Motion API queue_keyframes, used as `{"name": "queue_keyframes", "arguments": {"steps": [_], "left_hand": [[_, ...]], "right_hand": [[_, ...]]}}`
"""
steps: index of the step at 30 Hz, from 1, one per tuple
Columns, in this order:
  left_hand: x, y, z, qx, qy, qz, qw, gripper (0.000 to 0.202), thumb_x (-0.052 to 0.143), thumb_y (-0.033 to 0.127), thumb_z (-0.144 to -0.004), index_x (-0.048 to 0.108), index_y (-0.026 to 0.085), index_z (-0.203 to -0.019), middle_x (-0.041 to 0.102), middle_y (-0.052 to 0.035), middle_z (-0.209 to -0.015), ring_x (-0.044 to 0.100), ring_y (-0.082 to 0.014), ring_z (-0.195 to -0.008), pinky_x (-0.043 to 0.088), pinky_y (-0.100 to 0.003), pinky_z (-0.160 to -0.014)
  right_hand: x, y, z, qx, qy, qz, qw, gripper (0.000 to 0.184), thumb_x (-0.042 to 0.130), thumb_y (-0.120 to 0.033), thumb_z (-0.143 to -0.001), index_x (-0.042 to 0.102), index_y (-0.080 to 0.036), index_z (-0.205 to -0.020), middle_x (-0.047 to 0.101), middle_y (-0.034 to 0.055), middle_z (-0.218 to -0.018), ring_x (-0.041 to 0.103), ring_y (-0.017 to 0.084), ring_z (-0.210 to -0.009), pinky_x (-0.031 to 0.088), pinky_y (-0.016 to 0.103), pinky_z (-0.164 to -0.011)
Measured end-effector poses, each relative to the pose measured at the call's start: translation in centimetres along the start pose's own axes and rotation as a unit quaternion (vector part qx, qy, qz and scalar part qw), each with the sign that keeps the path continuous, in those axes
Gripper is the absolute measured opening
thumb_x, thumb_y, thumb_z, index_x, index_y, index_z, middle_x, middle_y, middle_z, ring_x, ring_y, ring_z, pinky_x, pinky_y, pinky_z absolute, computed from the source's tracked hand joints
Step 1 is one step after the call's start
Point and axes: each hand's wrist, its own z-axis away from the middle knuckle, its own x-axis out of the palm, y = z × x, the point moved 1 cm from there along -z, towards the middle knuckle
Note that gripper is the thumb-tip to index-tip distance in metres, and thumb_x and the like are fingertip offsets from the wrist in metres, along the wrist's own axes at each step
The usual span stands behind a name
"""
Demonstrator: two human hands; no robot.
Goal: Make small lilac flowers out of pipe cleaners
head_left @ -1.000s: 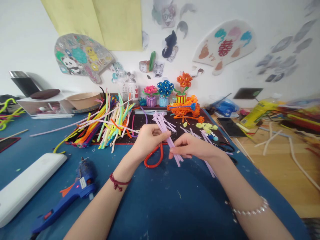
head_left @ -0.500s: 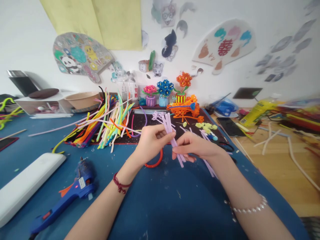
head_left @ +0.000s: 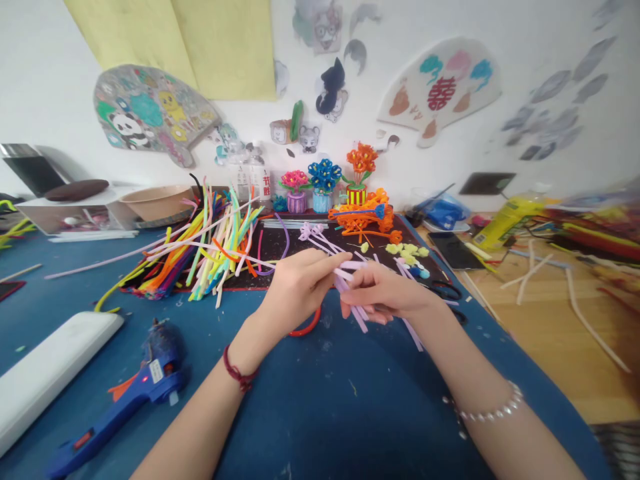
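Several short lilac pipe cleaners (head_left: pixel 357 319) are bunched in front of me, held between my two hands above the blue table. My right hand (head_left: pixel 383 292) is closed round the bunch, its thumb and fingers pinching it near the lower part. My left hand (head_left: pixel 305 283) is closed at the upper end, index finger stretched over the tops; its thumb is mostly hidden. One lilac piece now points sideways to the right between the hands. Behind my hands lie lilac flower shapes on stems (head_left: pixel 313 231) and more loose lilac pieces (head_left: pixel 413 333).
A blue hot glue gun (head_left: pixel 150 380) with a lit red light lies at left, beside a white long box (head_left: pixel 60 373). A heap of coloured pipe cleaners (head_left: pixel 210 253) is behind. Scissors (head_left: pixel 445 290) lie at right, near yellow-green pieces (head_left: pixel 409 252). Pots of pipe-cleaner flowers (head_left: pixel 325 187) stand by the wall.
The upper ends of the lilac bunch, upright before, now lean over or are covered by my left fingers. My left index finger has stretched to the right. The view has shifted slightly.
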Motion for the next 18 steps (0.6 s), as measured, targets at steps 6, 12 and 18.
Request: {"name": "queue_keyframes", "arguments": {"steps": [6, 12, 18], "left_hand": [[-0.5, 0.3, 0.0, 0.187, -0.069, -0.188, 0.962, 0.023, 0.04, 0.01, -0.097, 0.058, 0.01, -0.113, 0.057, -0.0013, -0.069, 0.051, -0.0129, -0.062, 0.04, -0.025, -0.054], [-0.8, 1.2, -0.2, 0.26, -0.058, -0.248, 0.931, 0.02, 0.046, 0.009, -0.096, 0.054, 0.008, -0.115, 0.059, -0.0011, -0.073, 0.053, -0.0128, -0.064, 0.047, -0.026, -0.057], [-0.6, 0.9, 0.1, 0.267, -0.07, -0.245, 0.93, 0.023, 0.044, 0.009, -0.096, 0.053, 0.008, -0.117, 0.06, -0.0026, -0.077, 0.056, -0.0139, -0.069, 0.051, -0.027, -0.061]], "right_hand": [[0.1, 0.1, -0.3, -0.01, -0.011, -0.024, 1.0, 0.025, 0.072, -0.034, -0.076, 0.071, -0.01, -0.071, 0.052, -0.0047, -0.04, 0.042, 0.004, -0.029, 0.024, 0.013, -0.026], [0.1, 0.1, -0.4, -0.007, -0.023, -0.035, 0.999, 0.024, 0.067, -0.032, -0.077, 0.07, -0.009, -0.07, 0.053, -0.003, -0.038, 0.041, 0.004, -0.028, 0.023, 0.013, -0.025], [-0.2, 0.3, -0.2, 0.013, -0.012, -0.019, 1.0, 0.024, 0.067, -0.032, -0.078, 0.067, -0.01, -0.069, 0.056, -0.0021, -0.043, 0.045, 0.005, -0.03, 0.027, 0.013, -0.026]]}}
